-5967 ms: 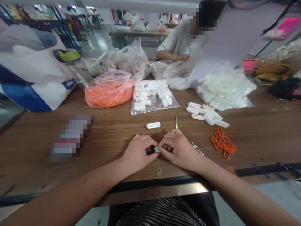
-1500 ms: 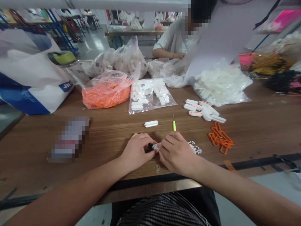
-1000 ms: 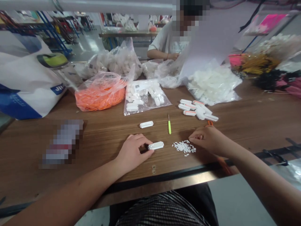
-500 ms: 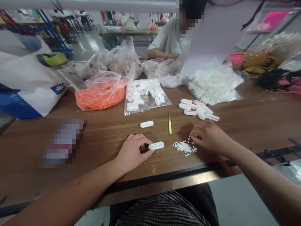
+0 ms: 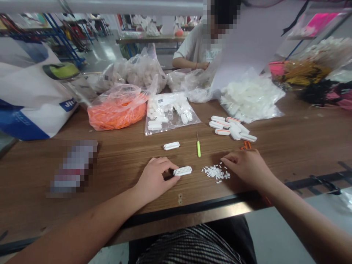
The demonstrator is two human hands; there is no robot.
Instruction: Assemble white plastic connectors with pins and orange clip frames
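Observation:
My left hand [image 5: 156, 179] pinches the left end of a white connector housing [image 5: 183, 171] with rows of small holes, which rests on the table. Right of that housing lies a loose pile of tiny white plugs [image 5: 216, 172]. At the pile's upper right edge, my right hand [image 5: 244, 163] has its thumb and forefinger pressed together; whatever is between them is too small to make out. A second white housing [image 5: 171, 146] lies farther back. Beside it is a thin pick with a yellow-green handle [image 5: 198, 148].
White housings [image 5: 232, 128], some with orange strips, are heaped back right. Behind are a bag of orange parts [image 5: 118, 110], a bag of white housings [image 5: 172, 112] and a bag of white pieces [image 5: 250, 99]. Orange loops [image 5: 246, 145] show behind my right hand. A person [image 5: 198, 51] sits opposite.
My right hand has drawn slightly toward me and its fingers sit closer together. Orange loops now show behind it. My left hand and the housing stay in place.

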